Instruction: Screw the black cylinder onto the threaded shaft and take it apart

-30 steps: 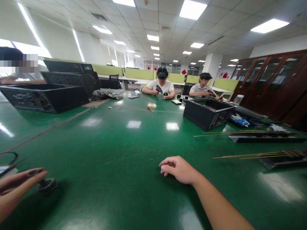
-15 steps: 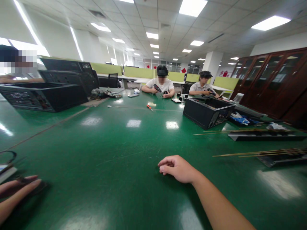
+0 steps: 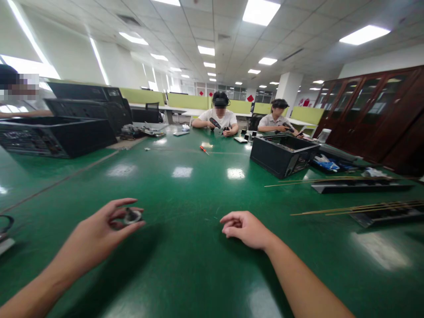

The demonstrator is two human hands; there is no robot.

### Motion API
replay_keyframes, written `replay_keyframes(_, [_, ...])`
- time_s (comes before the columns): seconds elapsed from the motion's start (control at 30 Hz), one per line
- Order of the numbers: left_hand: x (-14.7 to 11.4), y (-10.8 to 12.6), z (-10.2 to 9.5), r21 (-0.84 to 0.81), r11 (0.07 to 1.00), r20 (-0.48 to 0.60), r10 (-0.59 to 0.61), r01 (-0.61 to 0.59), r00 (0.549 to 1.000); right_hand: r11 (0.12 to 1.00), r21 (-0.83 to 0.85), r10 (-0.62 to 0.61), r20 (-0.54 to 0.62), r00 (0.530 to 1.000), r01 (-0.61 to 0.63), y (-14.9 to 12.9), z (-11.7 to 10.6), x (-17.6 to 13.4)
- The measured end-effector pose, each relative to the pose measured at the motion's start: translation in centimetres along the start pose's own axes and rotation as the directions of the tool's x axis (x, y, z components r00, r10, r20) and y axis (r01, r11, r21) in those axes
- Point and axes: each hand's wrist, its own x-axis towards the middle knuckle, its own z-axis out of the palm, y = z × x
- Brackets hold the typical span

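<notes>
My left hand [image 3: 96, 232] is raised above the green table [image 3: 185, 274], casting a shadow on it. Between its thumb and fingers sits a small round grey piece with a dark part sticking up [image 3: 132, 215]; blur hides its exact kind. To the right, my right hand [image 3: 247, 230] is low over the tabletop, fingers loosely curled with a gap to the thumb. Nothing shows in it. Beyond both hands a screwdriver with a red-orange handle [image 3: 203, 149] lies on the table.
An open black computer case [image 3: 281, 157] stands right of centre, another [image 3: 59, 137] at far left. Thin brown sticks [image 3: 331, 211] lie across dark metal channels [image 3: 364, 187] at right. Two people sit opposite, one holding a power drill [image 3: 215, 123]; another person is at far left.
My left hand has come in from the lower left edge toward the middle, carrying the small round piece. My right hand has stayed nearly still. The view has shifted slightly.
</notes>
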Motion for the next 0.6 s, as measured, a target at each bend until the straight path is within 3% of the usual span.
replay_keyframes(0.1, [0.4,5.9,4.5,-0.126,0.974,0.173,0.209,-0.189,0.963,0.999,0.038,-0.007,0.024,1.000,0.006,0.4,-1.5,-0.1])
replay_keyframes(0.23, [0.0,11.2,10.8,-0.212,0.898,0.314,0.435,-0.384,0.844,0.997,0.079,0.006,0.062,0.998,-0.011,0.6,-3.5,-0.5])
replay_keyframes(0.33, [-0.5,12.1,14.5,-0.249,0.844,0.348,0.536,-0.476,0.769,1.000,0.026,-0.001,0.073,0.997,-0.001,0.4,-4.4,-0.7])
replay_keyframes(0.4, [-0.8,12.0,15.9,-0.280,0.824,0.360,0.566,-0.493,0.742,0.999,-0.038,-0.015,0.105,0.994,0.019,0.1,-4.6,-0.8])
replay_keyframes(0.5, [-1.1,11.6,16.4,-0.316,0.812,0.353,0.581,-0.491,0.733,0.984,-0.168,-0.036,0.153,0.988,0.062,-0.5,-4.6,-1.0])
replay_keyframes(0.6, [-0.9,11.2,16.2,-0.346,0.823,0.322,0.555,-0.451,0.767,0.968,-0.236,-0.049,0.159,0.986,0.086,-0.7,-4.0,-0.9])
